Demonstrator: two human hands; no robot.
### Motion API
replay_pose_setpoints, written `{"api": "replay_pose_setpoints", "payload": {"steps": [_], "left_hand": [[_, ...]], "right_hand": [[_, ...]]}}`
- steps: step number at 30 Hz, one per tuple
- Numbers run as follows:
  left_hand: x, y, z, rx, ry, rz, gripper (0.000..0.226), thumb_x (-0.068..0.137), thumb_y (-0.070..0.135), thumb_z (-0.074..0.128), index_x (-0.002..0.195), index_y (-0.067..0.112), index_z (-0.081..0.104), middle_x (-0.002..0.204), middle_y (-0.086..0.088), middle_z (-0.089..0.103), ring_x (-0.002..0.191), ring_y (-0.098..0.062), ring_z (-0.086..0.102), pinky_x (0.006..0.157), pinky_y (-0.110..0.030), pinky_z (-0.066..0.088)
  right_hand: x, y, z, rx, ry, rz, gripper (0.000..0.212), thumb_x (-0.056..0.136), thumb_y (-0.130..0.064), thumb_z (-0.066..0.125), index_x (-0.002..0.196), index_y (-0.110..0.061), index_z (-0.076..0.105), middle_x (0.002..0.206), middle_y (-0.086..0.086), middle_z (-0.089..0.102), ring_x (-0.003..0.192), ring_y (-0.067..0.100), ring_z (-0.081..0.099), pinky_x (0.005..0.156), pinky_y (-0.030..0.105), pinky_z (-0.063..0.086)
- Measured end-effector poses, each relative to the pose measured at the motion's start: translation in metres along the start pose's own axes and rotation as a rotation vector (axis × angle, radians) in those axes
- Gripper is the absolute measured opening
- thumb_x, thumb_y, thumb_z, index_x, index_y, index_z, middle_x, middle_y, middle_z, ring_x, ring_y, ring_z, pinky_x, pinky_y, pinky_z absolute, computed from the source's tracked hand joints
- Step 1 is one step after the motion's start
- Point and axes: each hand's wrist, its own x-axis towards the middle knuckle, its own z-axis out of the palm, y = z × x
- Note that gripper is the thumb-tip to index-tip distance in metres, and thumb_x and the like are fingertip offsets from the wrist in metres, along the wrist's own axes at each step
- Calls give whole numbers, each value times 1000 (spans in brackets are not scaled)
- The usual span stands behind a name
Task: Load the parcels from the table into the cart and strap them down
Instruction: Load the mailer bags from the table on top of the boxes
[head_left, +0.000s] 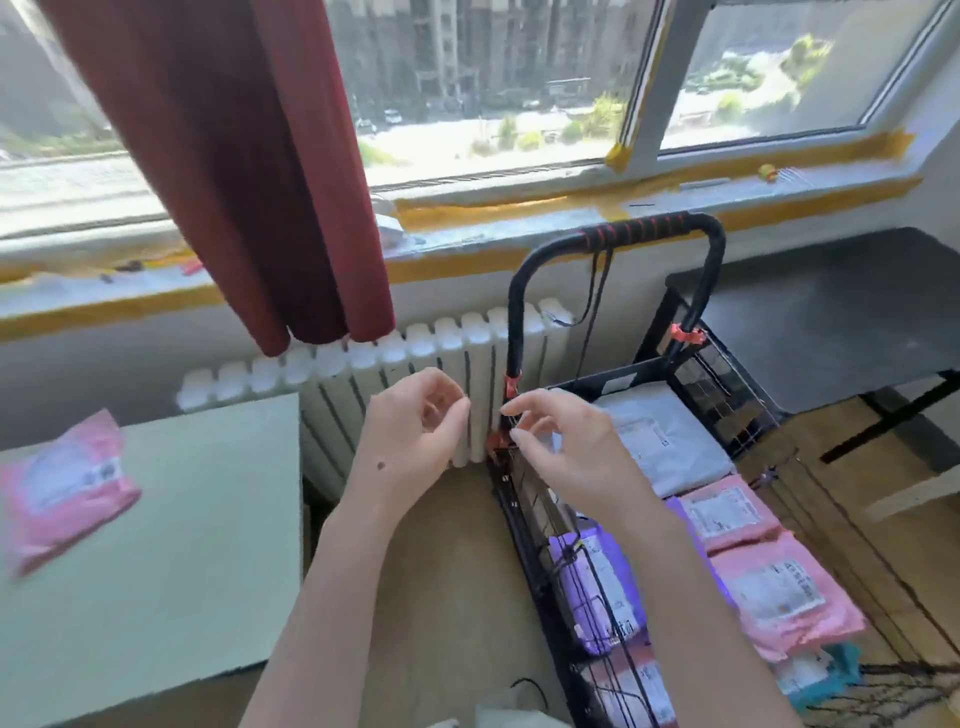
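While one pink parcel (62, 483) lies out on the table (182, 545), left of the cart (522, 525), the rest of the load sits inside the cart: a white parcel (660, 441) at the handle end, two pink mailers (727, 514) beside it, a purple parcel (597, 587) against the near wall. Black cords (589, 603) already cross the purple one.

Both hands work at the cart's near rear corner post. The right hand (561, 441) has its fingers bent, tips at the red clip (497, 440) on that post. Whether it actually pinches a cord there cannot be told. The left hand (415, 421) hovers just left of the post, fingers curled, thumb close to forefinger. Nothing is visibly held, and a thin cord would not show, so its state cannot be told either.

Step, as judged: hooking or tying a cord end at the corner.

Risks:
- Strapping closes while the table parcel is outside the cart, so the load stays incomplete or the cords must be undone.
- An elastic cord slips off the clip under tension and snaps back at the fingers.
- Slick mailers slide under loose cords.

Beyond the cart's handle (649, 226) stands a radiator (415, 353), with a red curtain (234, 156) above.
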Motion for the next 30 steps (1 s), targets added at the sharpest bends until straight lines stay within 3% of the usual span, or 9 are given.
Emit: {"api": "replay_pose_setpoints", "payload": {"steps": [13,19,26,30], "left_hand": [[-120,-99,-200,95,323,-198,5,88,16,64,83,15,63,73,7,62,69,-4,56,60,-10,44],[-184,-139,-282,120,460,-311,10,86,13,66,77,15,63,70,9,63,66,-5,56,58,-7,40],[-239,-165,-331,157,572,-432,8,88,16,64,81,13,64,74,3,64,63,-5,55,59,-6,40],[-256,-180,-348,136,626,-484,8,88,16,64,81,13,64,74,5,64,72,-5,55,59,-6,39]], "right_hand": [[-4,-175,163,2,-271,-265,19,94,-21,60,110,-32,61,96,-16,59,90,-5,56,71,5,42],[-26,-241,248,46,-359,-363,19,92,-18,62,107,-29,64,96,-14,61,91,-5,57,78,6,42],[-40,-291,309,77,-478,-449,19,90,-13,62,100,-28,66,91,-17,60,86,-5,58,76,2,40],[-39,-308,331,104,-519,-479,20,89,-9,62,100,-26,67,90,-14,61,87,-3,56,77,1,38]]}}
